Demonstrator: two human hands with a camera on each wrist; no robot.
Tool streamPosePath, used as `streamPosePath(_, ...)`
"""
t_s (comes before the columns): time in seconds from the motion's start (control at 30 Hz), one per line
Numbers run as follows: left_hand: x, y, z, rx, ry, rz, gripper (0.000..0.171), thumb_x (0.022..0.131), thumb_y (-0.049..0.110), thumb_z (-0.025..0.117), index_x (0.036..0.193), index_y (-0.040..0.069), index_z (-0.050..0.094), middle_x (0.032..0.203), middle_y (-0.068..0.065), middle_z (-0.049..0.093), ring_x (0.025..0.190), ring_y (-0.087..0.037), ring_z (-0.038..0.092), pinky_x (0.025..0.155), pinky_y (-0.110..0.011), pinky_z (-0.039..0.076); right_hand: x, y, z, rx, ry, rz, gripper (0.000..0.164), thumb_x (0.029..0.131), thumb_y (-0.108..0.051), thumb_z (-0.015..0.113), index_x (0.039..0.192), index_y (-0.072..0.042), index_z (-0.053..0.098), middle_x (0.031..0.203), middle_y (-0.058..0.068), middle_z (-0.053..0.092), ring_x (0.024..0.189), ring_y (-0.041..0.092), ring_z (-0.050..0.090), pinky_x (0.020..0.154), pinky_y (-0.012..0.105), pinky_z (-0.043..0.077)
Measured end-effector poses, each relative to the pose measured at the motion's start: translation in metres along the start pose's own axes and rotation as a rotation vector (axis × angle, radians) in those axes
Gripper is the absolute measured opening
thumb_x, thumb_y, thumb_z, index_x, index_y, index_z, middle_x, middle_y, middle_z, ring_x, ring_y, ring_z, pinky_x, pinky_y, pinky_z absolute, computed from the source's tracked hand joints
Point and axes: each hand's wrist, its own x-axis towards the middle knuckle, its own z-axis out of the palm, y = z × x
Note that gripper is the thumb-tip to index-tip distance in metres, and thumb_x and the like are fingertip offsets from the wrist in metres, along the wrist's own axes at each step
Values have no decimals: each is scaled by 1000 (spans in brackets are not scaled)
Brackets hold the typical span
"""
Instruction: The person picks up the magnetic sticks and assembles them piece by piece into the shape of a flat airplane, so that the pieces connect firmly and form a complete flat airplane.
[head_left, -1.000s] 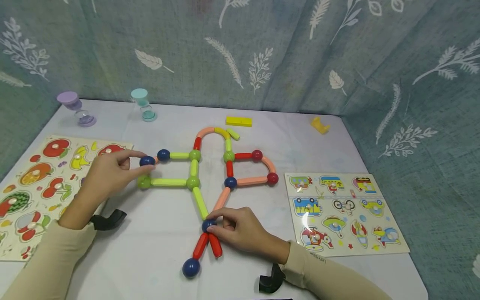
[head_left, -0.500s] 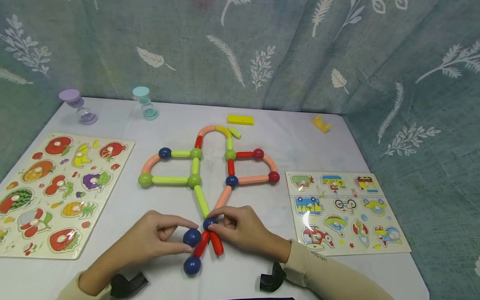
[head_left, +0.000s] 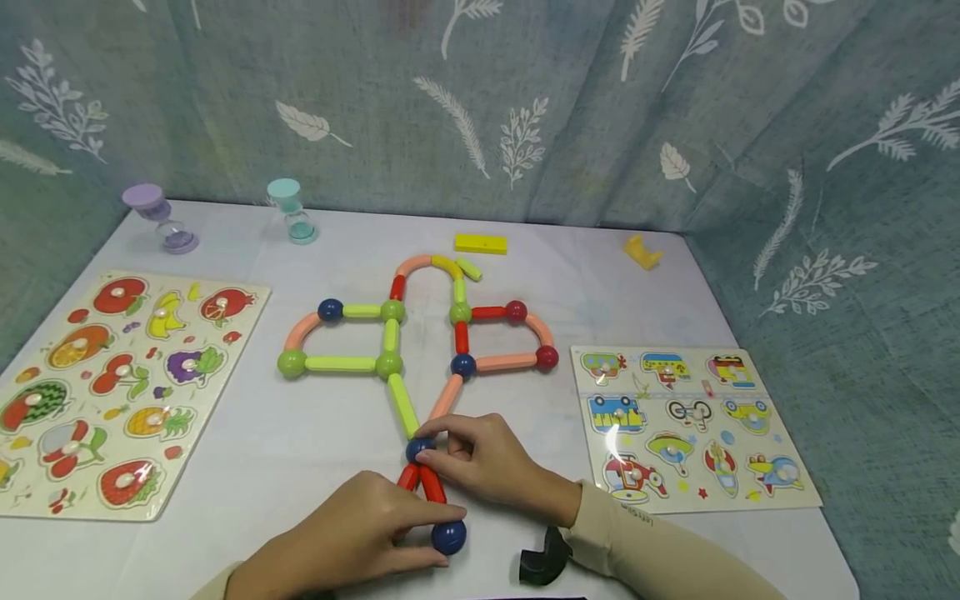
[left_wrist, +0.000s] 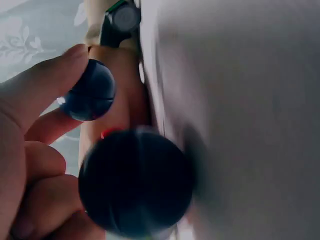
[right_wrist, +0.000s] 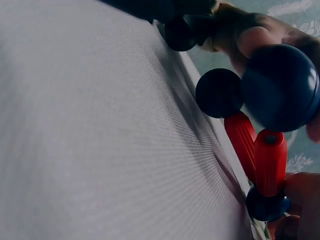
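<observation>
My left hand (head_left: 348, 529) pinches a shiny blue ball (head_left: 448, 537) between thumb and finger, right at the free end of a red rod (head_left: 432, 483). With thumb and forefinger, my right hand (head_left: 487, 462) grips another blue ball (head_left: 417, 450), the joint where two red rods meet a green rod (head_left: 402, 404) and a peach rod (head_left: 446, 398). The left red rod (head_left: 408, 477) ends in a third blue ball (left_wrist: 137, 182), hidden behind my left hand in the head view. These belong to a flat figure of rods and balls, its curved top (head_left: 427, 260) at the back.
A fruit puzzle board (head_left: 172, 400) lies at left, a vehicle puzzle board (head_left: 697, 492) at right. Along the back stand a purple hourglass (head_left: 161, 218) and a teal hourglass (head_left: 292, 212). A yellow block (head_left: 481, 244), a loose green rod (head_left: 468, 268) and a yellow piece (head_left: 642, 252) lie there too.
My left hand has carried a blue ball from beside the figure's left loop, down and right to the right red rod's end. My right hand has stayed on the joint ball.
</observation>
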Motion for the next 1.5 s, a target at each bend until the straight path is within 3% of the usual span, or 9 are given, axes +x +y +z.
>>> streamPosePath(0.1,2,2,4,65,-6,12,32,83,46,67,112,33,67,57,27,35,50,14,25,46,-6,20,1,-12,-3,27,12,-5,21,86,-16,69,107,-11,66,54,-3,41,48,4,37,46,18,25)
streamPosePath(0.2,2,2,6,68,-31,-4,32,83,46,67,111,31,68,58,27,37,50,13,26,47,-7,22,1,-8,-1,39,18,-1,22,85,-14,70,106,-11,66,53,-3,41,48,6,37,46,18,24)
streamPosePath(0.5,2,-3,11,157,-44,25,31,82,41,70,108,24,69,69,19,58,53,9,33,51,-7,31,-2,17,7,3,-7,29,24,88,-33,65,111,-27,64,56,-11,43,49,2,40,43,20,29)
streamPosePath(0.77,2,-4,11,184,-48,-1,31,80,45,71,103,24,68,66,20,56,54,11,36,50,-8,31,-3,18,7,-1,-13,50,24,88,-38,64,111,-32,63,56,-14,43,49,1,40,42,20,29)
streamPosePath(1.0,0,-6,7,160,-60,19,27,81,39,71,105,25,66,67,21,53,54,11,36,50,-8,30,-1,17,5,-10,-29,42,25,89,-38,63,112,-31,63,56,-14,44,49,1,40,43,19,29)
streamPosePath(1.23,-6,-9,3,62,-68,12,30,83,34,71,111,25,66,73,22,58,59,13,40,54,-8,34,0,14,4,-23,-30,17,26,90,-37,61,113,-27,64,56,-13,45,49,0,41,43,18,30)
streamPosePath(1.5,-10,-9,1,-2,-15,-23,28,86,38,67,112,31,64,70,26,54,57,14,41,53,-6,32,0,15,5,-20,-38,38,26,90,-39,61,113,-28,63,56,-13,45,49,0,41,43,19,30)
